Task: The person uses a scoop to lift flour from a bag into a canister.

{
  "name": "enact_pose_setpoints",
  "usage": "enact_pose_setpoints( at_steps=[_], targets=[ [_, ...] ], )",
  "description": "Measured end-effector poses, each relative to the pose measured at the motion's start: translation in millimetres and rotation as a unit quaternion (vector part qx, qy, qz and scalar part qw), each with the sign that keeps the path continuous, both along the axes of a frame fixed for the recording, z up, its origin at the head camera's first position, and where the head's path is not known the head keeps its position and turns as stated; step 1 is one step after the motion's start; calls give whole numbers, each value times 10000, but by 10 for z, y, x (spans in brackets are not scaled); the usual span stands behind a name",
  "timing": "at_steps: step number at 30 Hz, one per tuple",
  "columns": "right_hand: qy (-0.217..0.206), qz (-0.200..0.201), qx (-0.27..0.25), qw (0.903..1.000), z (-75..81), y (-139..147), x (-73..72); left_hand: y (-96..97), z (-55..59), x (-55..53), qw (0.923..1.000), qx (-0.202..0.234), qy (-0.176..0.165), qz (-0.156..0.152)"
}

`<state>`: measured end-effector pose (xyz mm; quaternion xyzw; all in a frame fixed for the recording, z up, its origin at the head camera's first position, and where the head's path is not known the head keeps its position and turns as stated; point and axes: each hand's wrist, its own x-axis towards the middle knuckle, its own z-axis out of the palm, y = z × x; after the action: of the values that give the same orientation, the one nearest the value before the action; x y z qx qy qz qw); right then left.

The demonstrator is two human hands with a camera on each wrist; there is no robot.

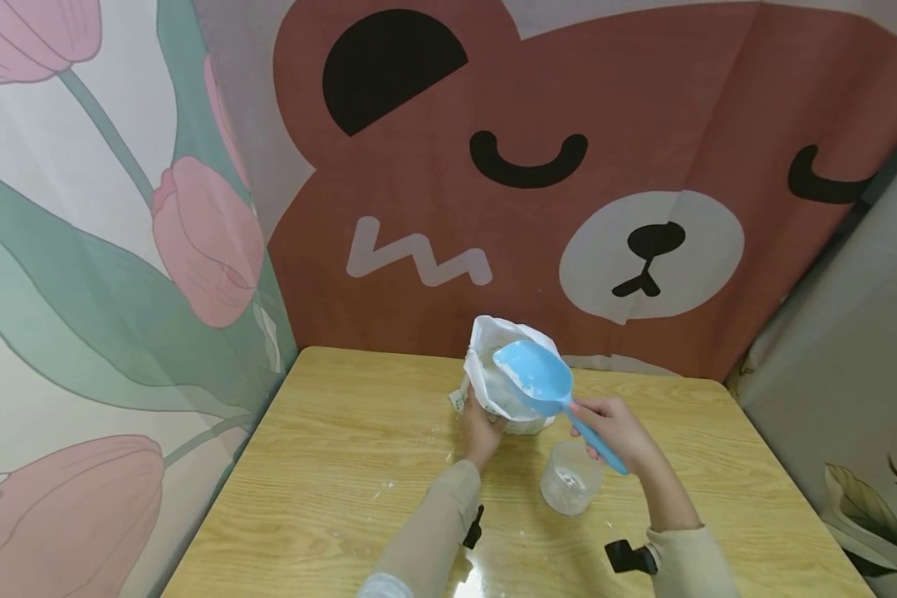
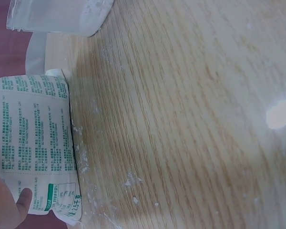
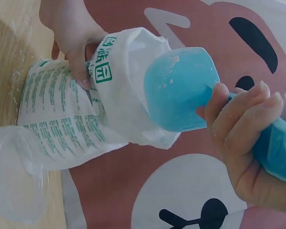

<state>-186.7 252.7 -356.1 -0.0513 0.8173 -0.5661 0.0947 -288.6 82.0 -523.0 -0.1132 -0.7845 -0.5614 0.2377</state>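
Note:
A white paper bag with green print (image 1: 519, 425) stands at the back of the table, its mouth spread wide and white powder inside. My left hand (image 1: 482, 433) grips the bag's near left side, the thumb pressing into the paper in the right wrist view. Over the bag's mouth is a light blue scoop (image 1: 541, 374), with white specks on it. My right hand (image 1: 619, 430) holds the scoop by its handle, fingers curled round it in the right wrist view. Below the right hand sits a clear plastic tub (image 1: 571, 482); something whitish shows at its bottom.
White powder specks (image 2: 131, 180) are scattered on the wooden table (image 1: 329, 465). Behind the table's far edge hangs a bear-print curtain (image 1: 419, 183). A tulip-print curtain (image 1: 67, 274) lines the left side, and another pale cloth (image 1: 852, 349) the right.

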Motion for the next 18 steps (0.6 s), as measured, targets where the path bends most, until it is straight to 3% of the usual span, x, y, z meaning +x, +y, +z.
enact_pose_setpoints(
  at_steps=[7, 18],
  targets=[
    [190, 80, -17, 9998, -1, 88, 144, -3, -8, 18, 9998, -26, -198, 23],
    [97, 179, -3, 9998, 2, 263, 373, 3, 9, 26, 9992, -40, -391, 46]
  ],
)
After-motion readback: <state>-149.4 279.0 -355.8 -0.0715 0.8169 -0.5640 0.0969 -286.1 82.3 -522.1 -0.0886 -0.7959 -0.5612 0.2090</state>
